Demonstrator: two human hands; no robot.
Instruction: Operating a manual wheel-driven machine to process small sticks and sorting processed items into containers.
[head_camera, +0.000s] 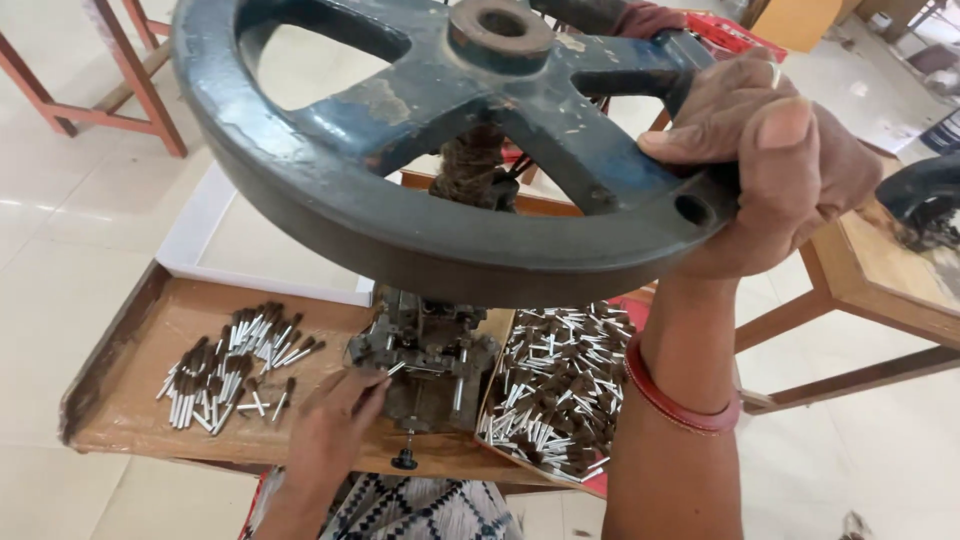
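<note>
Right hand (775, 165) atop handwheel (420, 215) rim

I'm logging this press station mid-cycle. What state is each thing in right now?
Handwheel: gripped at its rim.
Right hand: closed on the handwheel.
Left hand: fingertips at the press die.
Press die: a pin at its left side.
Left pile of pins: loose, scattered.
Right tray of pins: heaped full.

Surface: wooden surface (130, 400) with a raised left edge, standing on a pale tiled floor (60, 250).
Left part: loose heap of pins (235, 365), silver with brown tips.
Middle: small metal press (425, 360).
Right part: bigger heap (560, 385) of like pins.
</note>
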